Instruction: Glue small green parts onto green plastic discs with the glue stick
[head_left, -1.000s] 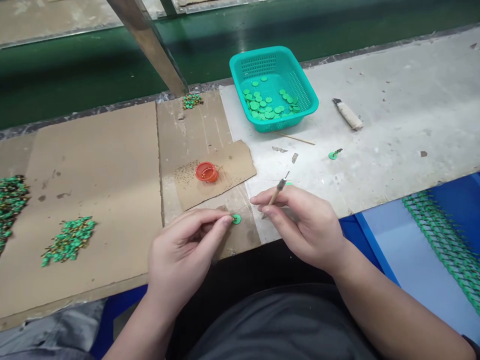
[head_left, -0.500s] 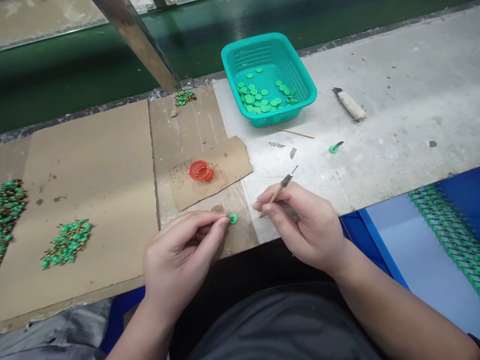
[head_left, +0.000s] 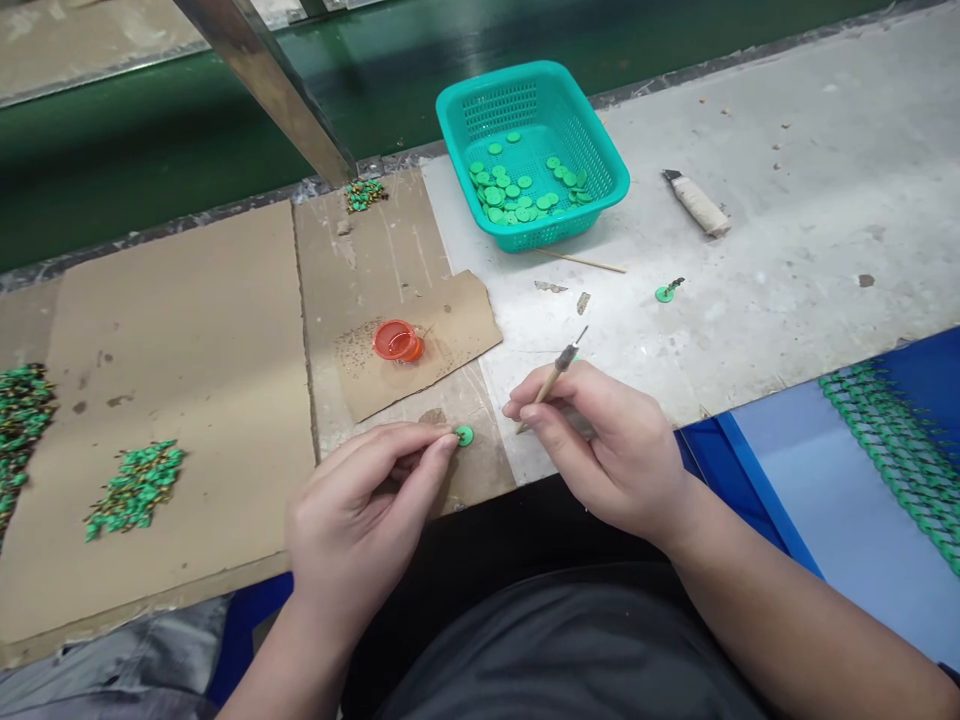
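Observation:
Between thumb and forefinger, my left hand (head_left: 367,490) pinches a small part with a round green disc (head_left: 465,435) at its end. Most of that part is hidden by the fingertips. My right hand (head_left: 607,440) is closed like a pen grip round a thin wooden-handled tool (head_left: 556,378); its dark collar and fine metal tip point up and away. A sliver of green shows just above the right forefinger, too little to name. Beyond my left hand, a small red cup (head_left: 397,341) rests on a scrap of cardboard (head_left: 457,320).
A teal basket (head_left: 551,236) holds several green discs. A wrapped-handle knife (head_left: 697,203), a thin stick (head_left: 581,262) and a disc with a dark stem (head_left: 665,293) lie right. Piles of green-and-brown pieces (head_left: 135,488) lie left. Rows of green pieces (head_left: 892,440) stand lower right.
The view has shifted slightly. Both hands keep nearly the same pose and grip; a sliver of green now shows above the right forefinger.

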